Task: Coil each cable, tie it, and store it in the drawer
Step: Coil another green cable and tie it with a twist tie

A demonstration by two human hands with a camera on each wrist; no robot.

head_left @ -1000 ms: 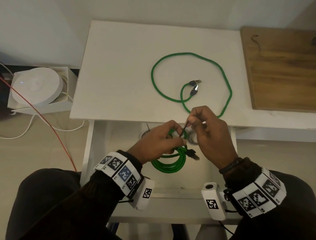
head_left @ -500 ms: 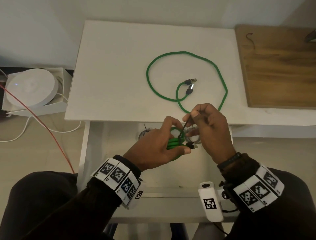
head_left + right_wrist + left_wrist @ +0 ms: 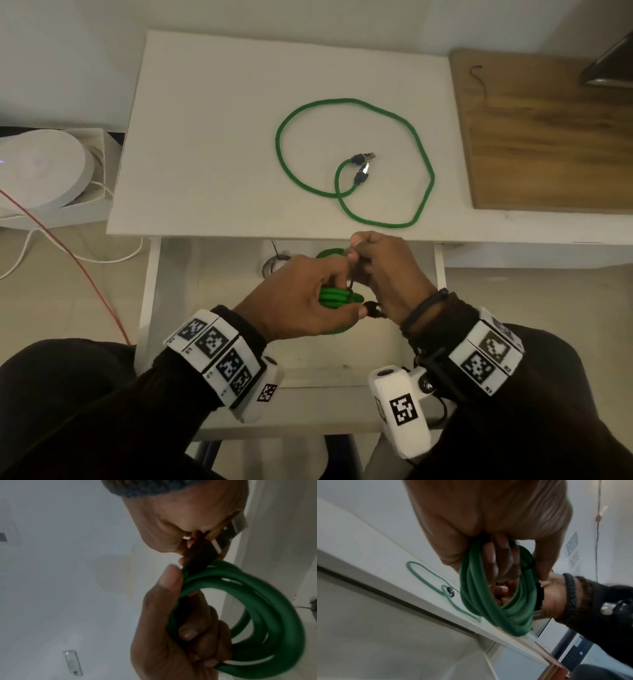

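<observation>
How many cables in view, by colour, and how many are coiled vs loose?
Green cables: 2. One is the coiled cable held in the left hand while the right hand pulls a black tie around it; the other is the loose cable on the white tabletop.
White cables: 1, on the floor.
Red cables: 1, on the floor.
Total: 4.

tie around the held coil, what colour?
Black tie on the green coil; clearest in the head view.
</observation>
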